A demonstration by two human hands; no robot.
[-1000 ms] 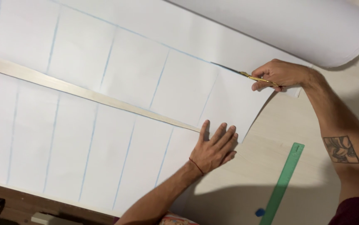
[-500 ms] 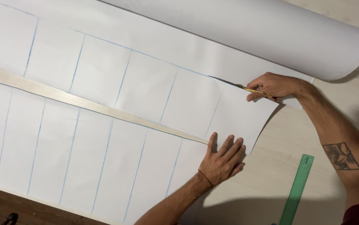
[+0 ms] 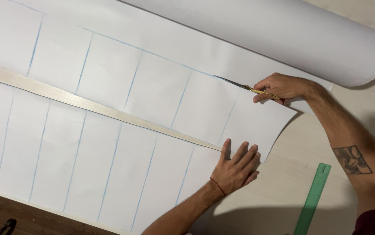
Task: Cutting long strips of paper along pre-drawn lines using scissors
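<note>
Pale wood makes up the bench [image 3: 309, 143], which shows bare at the right of the frame, with a darker strip of floor or edge along the lower left corner. Most of the surface is covered by a large white paper sheet [image 3: 109, 87] ruled with blue lines into tall rectangles, and it runs off the left edge of the frame. Across the top right lies a thick roll of white paper [image 3: 292, 35], its end rounded off near the right border. A long, thin wooden strip [image 3: 87, 104] crosses the sheet on a slant from the left edge down toward the centre, ending just beside the left hand [image 3: 237, 167]. That hand is flat and spread, palm down, pressing the sheet near its lower right corner, gripping nothing (a thin red cord circles the wrist). The right hand [image 3: 281, 87] sits in the upper right of the frame, just below the roll, and is clenched around the yellow handles of a pair of scissors [image 3: 244, 86]; the dark blades point left along a blue line, lying in a cut already open in the paper. A green ruler [image 3: 313, 198] rests on the bare bench at the lower right, well apart from both hands, angled slightly off vertical.
</note>
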